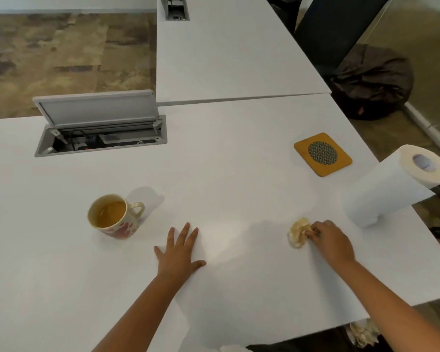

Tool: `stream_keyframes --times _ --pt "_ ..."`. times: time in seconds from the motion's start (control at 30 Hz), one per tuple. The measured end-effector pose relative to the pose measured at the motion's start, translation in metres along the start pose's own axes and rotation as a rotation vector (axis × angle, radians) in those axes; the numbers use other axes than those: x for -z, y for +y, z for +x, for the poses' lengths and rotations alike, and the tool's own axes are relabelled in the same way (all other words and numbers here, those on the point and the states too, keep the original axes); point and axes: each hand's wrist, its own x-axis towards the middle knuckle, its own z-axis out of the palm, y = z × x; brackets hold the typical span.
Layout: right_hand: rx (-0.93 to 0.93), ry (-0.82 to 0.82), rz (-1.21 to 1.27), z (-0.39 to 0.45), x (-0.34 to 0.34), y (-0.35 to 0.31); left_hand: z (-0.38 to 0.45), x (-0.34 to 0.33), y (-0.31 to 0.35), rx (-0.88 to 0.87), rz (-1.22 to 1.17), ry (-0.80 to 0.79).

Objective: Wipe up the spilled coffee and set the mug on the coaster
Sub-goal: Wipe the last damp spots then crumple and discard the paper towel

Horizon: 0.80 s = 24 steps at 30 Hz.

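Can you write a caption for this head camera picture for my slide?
Right hand holds a stained paper wad on the white table; left hand rests flat; mug sits far from coaster.

The right hand (332, 240) hides part of the stained wad (299, 232).

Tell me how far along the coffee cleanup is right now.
The white table shows no brown puddle, so wiping looks mostly done. In hand: the right hand grips a stained, crumpled paper towel against the table, while the left hand rests flat. Left: the mug, with coffee in it, stands far from the empty coaster and needs moving there.
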Motion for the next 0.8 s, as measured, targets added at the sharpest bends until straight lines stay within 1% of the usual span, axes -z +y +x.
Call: stream_keyframes --times 0.1,0.2,0.27,0.37,0.43,0.47,0.53,0.63,0.7,0.8 --pt "-0.088 -0.010 -0.025 -0.013 0.000 0.013 0.000 0.001 0.002 0.004 -0.007 0.002" --pt "-0.116 -0.028 0.047 -0.032 -0.016 -0.014 -0.001 0.000 0.003 0.014 -0.005 0.005" --pt "-0.080 -0.061 0.082 -0.044 -0.028 -0.043 -0.001 0.000 0.004 0.016 -0.009 0.007" --pt "0.040 -0.176 0.152 -0.055 -0.040 -0.089 -0.001 0.002 0.008 0.029 -0.031 -0.015" --pt "0.113 -0.309 0.254 -0.058 -0.045 -0.118 0.000 0.006 0.013 0.038 -0.062 -0.013" --pt "0.117 -0.372 0.326 -0.057 -0.045 -0.130 0.001 0.009 0.016 0.033 -0.086 -0.001" --pt "0.071 -0.428 0.494 -0.055 -0.043 -0.146 0.002 0.014 0.026 -0.017 -0.192 0.032" --pt "0.020 -0.382 0.675 -0.052 -0.034 -0.152 -0.002 0.023 0.045 -0.127 -0.456 0.113" --pt "0.005 -0.379 0.741 -0.051 -0.027 -0.149 -0.007 0.030 0.056 -0.177 -0.568 0.176" --pt "-0.011 -0.346 0.740 -0.050 -0.018 -0.141 -0.016 0.039 0.070 -0.223 -0.674 0.239"
